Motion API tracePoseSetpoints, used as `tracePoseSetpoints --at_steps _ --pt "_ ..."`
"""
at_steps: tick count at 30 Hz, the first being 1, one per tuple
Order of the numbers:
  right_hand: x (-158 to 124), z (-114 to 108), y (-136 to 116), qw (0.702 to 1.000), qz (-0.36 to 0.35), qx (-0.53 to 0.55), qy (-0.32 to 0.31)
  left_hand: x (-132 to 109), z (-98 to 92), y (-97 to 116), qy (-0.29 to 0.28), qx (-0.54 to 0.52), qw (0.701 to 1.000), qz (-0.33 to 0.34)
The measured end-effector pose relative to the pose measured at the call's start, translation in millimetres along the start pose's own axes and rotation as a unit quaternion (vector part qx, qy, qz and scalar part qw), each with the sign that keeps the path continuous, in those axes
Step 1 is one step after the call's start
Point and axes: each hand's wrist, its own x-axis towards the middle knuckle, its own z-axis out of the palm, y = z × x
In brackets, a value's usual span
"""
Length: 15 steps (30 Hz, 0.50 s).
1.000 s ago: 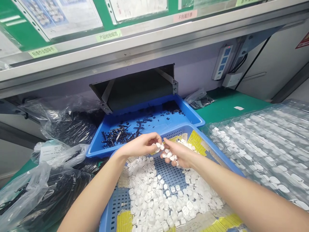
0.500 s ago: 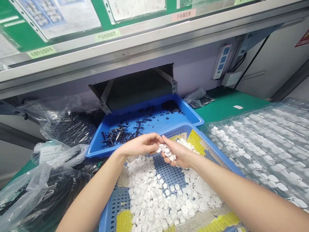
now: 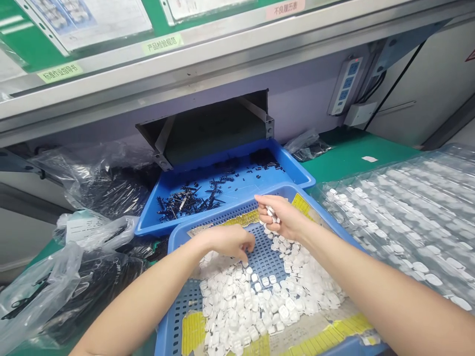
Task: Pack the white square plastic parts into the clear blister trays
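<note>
A blue perforated basket (image 3: 176,301) holds a heap of small white square plastic pieces (image 3: 237,306), rounded at the corners. Over the basket's left side, my left hand (image 3: 233,242) bends down with its thumb and fingers slightly apart, low over the upper edge of the heap. I see no piece between those fingers. My right hand (image 3: 284,217) is above the basket's far right part, its fingers curled round several of the white pieces, which show in the palm.
Behind the basket, a blue tray (image 3: 237,190) holds scattered black plastic parts (image 3: 181,202). A clear blister tray (image 3: 401,222) with rows of white pieces lies at right. Plastic bags (image 3: 92,277) of black parts stand left. A dark chute (image 3: 218,131) opens above the tray.
My hands, together half a second ago, have parted. The left has dropped down and slightly left toward the heap; the right has risen a little and closed further round its pieces.
</note>
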Motion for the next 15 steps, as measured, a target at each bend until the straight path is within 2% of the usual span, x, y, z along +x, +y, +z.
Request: tracePoseSetpoints --at_steps 4,8,12,15 --pt "0.7 1.2 3.5 0.999 0.009 -0.032 -0.002 10.5 13.8 16.0 -0.080 0.162 0.983 -0.024" --pt "5.2 -1.6 10.2 0.997 0.014 -0.070 -0.017 13.3 15.6 26.4 -0.111 0.219 0.969 -0.009" --pt "7.9 -3.9 12.9 0.996 0.022 -0.087 0.000 11.2 9.2 26.1 -0.097 0.209 0.973 0.007" --pt "9.3 -4.6 12.7 0.994 0.036 -0.104 0.020 5.4 -1.3 22.3 -0.044 0.153 0.987 0.030"
